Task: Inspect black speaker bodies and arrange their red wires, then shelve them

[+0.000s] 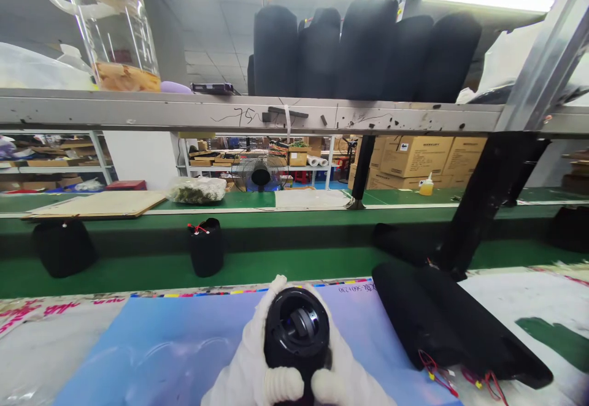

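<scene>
Both hands wear white gloves and close round a black cylinder (297, 332) at the bottom centre. Its glossy black end ring faces me, and a shiny round part sits inside the hole. My left hand (251, 357) wraps the left side, thumb across the front. From the right, my right hand (350, 366) grips it, its thumb on the lower front. The cylinder's lower end runs out of the picture. Beneath lies a blue sheet (184, 338). To the right rest black fabric-covered cylinders (455, 320) with red wires and small connectors at their near ends.
Behind the sheet runs a green conveyor belt (276, 262) carrying a short black cylinder (206, 252) with red wires and another black piece (64, 248). Overhead, a metal shelf (184, 111) holds several black cylinders (368, 50) and a glass jug (122, 32). A black post (483, 203) stands right.
</scene>
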Available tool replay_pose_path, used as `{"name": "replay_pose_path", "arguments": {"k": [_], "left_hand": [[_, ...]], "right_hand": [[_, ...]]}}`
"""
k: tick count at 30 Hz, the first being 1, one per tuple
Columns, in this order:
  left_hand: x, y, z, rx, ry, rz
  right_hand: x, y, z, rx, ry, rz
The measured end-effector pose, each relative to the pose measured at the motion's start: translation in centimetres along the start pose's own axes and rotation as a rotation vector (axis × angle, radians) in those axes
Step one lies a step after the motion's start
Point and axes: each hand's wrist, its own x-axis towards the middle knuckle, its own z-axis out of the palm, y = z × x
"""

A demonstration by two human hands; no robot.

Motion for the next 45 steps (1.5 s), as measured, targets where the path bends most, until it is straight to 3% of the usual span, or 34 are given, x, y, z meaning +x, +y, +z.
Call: {"name": "replay_pose_path", "arguments": {"k": [6, 11, 15, 21, 24, 29, 34, 36, 39, 45], "left_hand": [[0.0, 0.0, -0.5, 0.494, 0.08, 0.246], [-1.2, -0.9, -1.3, 0.758, 0.194, 0.396], [-1.2, 0.0, -1.3, 0.832, 0.15, 0.262], [0.1, 3.5, -1.1, 0.693, -0.177, 0.126], [0.4, 3.9, -1.0, 0.745, -0.153, 0.172], [0.2, 3.1, -0.2, 0.959, 0.064, 0.115], [0.6, 2.5, -0.8, 0.942, -0.018, 0.099], [0.9, 2.4, -1.1, 0.961, -0.076, 0.099], [0.9, 2.8, -0.6, 1.009, -0.067, 0.019], [0.2, 4.4, -0.1, 0.998, -0.084, 0.037]], "right_hand": [[-0.1, -2.3, -0.4, 0.409, 0.036, 0.073], [0.4, -4.1, -1.0, 0.171, 0.043, -0.014], [0.6, -3.4, -1.0, 0.337, -0.002, 0.007], [0.2, -2.6, -1.8, 0.212, 0.044, -0.034], [-0.2, -2.4, -1.7, 0.177, 0.146, 0.044], [-0.3, -1.4, -0.8, 0.115, 0.293, 0.083], [-0.9, -1.1, -1.4, 0.153, 0.19, 0.207], [-1.2, -1.8, -1.9, 0.171, 0.099, 0.179], [-1.6, -2.8, -2.1, 0.123, 0.013, 0.129], [-1.2, -2.1, -1.6, 0.023, 0.149, 0.163]]}}
